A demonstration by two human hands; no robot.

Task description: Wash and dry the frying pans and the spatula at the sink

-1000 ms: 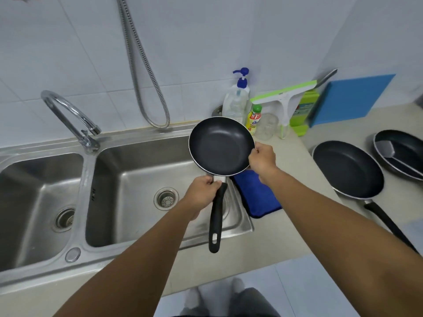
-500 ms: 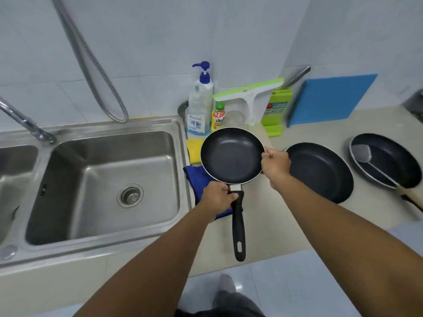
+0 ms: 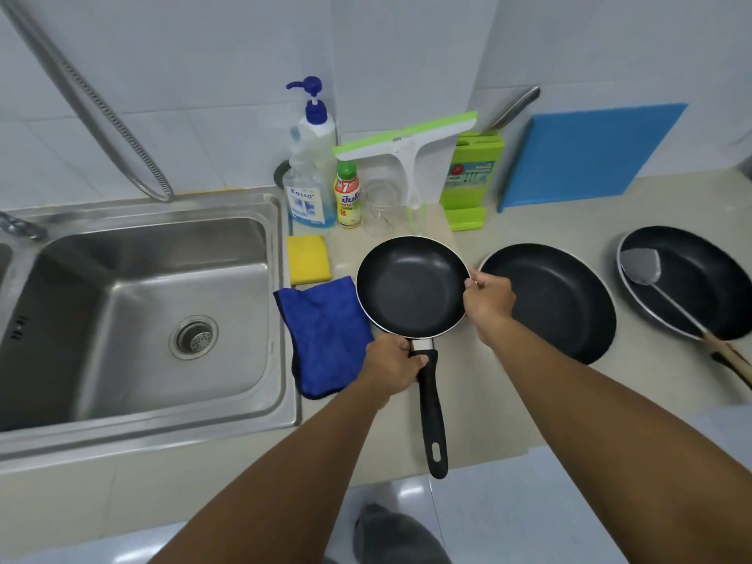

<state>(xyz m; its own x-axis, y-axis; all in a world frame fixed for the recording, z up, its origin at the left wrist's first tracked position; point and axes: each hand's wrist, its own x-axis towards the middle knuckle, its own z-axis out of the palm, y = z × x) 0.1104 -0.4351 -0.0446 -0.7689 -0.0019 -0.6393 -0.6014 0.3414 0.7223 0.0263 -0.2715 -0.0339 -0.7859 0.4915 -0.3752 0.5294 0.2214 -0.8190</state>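
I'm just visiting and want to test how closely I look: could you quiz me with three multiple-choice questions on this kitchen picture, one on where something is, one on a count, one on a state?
1. Where does the spatula lie?
A. In the sink
B. In the far-right frying pan
C. On the blue cloth

2. How many frying pans are in view?
A. Two
B. Three
C. Four

3. How is the small frying pan held?
A. By both hands
B. By one hand only
C. By neither; it rests in the sink

Answers:
1 B: its head rests inside the far-right frying pan.
2 B: the small one, the middle pan and the far-right one.
3 A: the left hand grips the handle, the right hand pinches the rim.
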